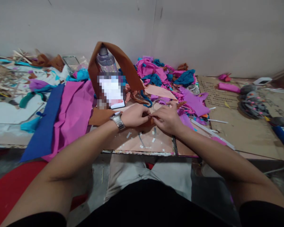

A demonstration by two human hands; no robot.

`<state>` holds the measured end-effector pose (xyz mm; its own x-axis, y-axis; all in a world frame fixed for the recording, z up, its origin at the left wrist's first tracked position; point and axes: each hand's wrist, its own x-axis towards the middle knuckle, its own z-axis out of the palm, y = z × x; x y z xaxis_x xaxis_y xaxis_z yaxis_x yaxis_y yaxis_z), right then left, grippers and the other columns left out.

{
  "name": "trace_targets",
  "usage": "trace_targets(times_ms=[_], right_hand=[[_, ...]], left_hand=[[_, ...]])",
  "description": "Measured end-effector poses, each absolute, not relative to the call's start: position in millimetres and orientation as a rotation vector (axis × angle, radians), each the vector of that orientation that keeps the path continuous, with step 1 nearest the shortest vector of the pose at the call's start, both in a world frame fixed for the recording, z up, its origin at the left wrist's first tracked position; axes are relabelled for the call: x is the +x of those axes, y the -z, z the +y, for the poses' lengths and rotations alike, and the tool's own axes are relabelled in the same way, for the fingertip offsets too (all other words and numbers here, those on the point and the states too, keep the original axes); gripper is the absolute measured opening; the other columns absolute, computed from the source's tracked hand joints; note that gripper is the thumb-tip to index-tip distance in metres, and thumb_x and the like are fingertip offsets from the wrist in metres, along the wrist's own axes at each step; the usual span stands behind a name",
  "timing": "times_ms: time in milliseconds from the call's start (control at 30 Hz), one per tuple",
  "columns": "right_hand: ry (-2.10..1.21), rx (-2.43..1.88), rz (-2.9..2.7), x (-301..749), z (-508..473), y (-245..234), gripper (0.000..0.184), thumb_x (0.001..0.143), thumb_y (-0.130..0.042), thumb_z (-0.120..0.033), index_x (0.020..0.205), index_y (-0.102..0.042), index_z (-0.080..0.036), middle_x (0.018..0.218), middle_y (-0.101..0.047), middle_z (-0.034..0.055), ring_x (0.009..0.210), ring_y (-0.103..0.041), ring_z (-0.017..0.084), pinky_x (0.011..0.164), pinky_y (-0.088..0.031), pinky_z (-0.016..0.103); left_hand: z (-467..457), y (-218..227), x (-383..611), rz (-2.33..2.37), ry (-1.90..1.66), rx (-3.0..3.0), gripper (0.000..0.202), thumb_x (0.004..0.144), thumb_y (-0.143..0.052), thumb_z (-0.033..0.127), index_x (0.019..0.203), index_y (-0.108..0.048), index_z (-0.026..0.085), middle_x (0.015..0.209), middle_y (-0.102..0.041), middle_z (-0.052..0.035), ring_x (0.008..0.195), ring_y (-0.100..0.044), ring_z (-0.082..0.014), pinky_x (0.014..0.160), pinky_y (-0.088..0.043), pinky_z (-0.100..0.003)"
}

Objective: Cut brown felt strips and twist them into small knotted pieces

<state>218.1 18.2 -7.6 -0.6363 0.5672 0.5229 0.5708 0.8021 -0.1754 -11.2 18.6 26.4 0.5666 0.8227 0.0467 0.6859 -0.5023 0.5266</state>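
1. We have brown paper (100, 117) at the middle of the table's near side, running from beside the phone (118, 105) in under both hands.
2. We judge it light, soft and slightly crinkly, likely to tear or crease if pulled hard; it should not be slippery. The edge looks the best place to take hold, in a light pinch between thumb and forefinger.
3. Our left hand (135, 115), with a watch (118, 120) at the wrist, has thumb and forefinger drawn together on the paper, with hardly any gap.
4. Our right hand (168, 119) meets it tip to tip, thumb and forefinger likewise closed on the paper, the other fingers loosely bent. We cannot tell exactly what fold sits between the tips.
5. Just beyond, a brown strip (125, 61) arches over a bottle (106, 63); we cannot tell whether it joins the piece in hand.
6. To our left lie pink paper (72, 110) and blue paper (46, 123), overlapping; behind the right hand sits a crumpled paper heap (153, 71).
7. Farther right, we see cardboard (217, 135) with a white stick (213, 134) near it.
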Motion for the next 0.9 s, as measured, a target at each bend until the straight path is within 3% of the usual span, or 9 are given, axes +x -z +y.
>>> trace_targets(times_ms=[233, 433, 900], right_hand=[[0.040, -0.799, -2.415, 219.5, 18.4, 8.8, 0.015, 0.101, -0.063, -0.026, 0.104, -0.078, -0.028, 0.099, -0.083, -0.0003, 0.096, -0.068, 0.022, 0.110, -0.025, 0.051], [0.042, -0.822, -2.415, 219.0, 17.7, 9.0, 0.016, 0.101, -0.062, -0.026, 0.105, -0.077, -0.028, 0.100, -0.083, 0.0007, 0.100, -0.068, 0.023, 0.113, -0.025, 0.051], [0.041, -0.829, -2.385, 217.7, 17.3, 6.9, 0.013, 0.101, -0.062, -0.028, 0.099, -0.075, -0.026, 0.096, -0.081, 0.0017, 0.097, -0.067, 0.023, 0.112, -0.026, 0.051]], left_hand=[[20.8, -24.6, -13.6, 1.128, -0.421, 2.212, 0.023, 0.089, -0.058, 0.032, 0.092, -0.076, 0.017, 0.084, -0.075, -0.0034, 0.075, -0.065, -0.0156, 0.071, -0.045, -0.026], [23.5, -25.2, -14.4, 1.184, -0.437, 2.206, 0.036, 0.096, -0.053, 0.043, 0.089, -0.076, 0.016, 0.080, -0.072, -0.0041, 0.073, -0.061, -0.0158, 0.070, -0.045, -0.026], [22.6, -27.4, -13.6, 1.224, -0.446, 2.210, 0.034, 0.095, -0.054, 0.042, 0.085, -0.075, 0.017, 0.070, -0.067, -0.0030, 0.067, -0.058, -0.0152, 0.067, -0.043, -0.027]])
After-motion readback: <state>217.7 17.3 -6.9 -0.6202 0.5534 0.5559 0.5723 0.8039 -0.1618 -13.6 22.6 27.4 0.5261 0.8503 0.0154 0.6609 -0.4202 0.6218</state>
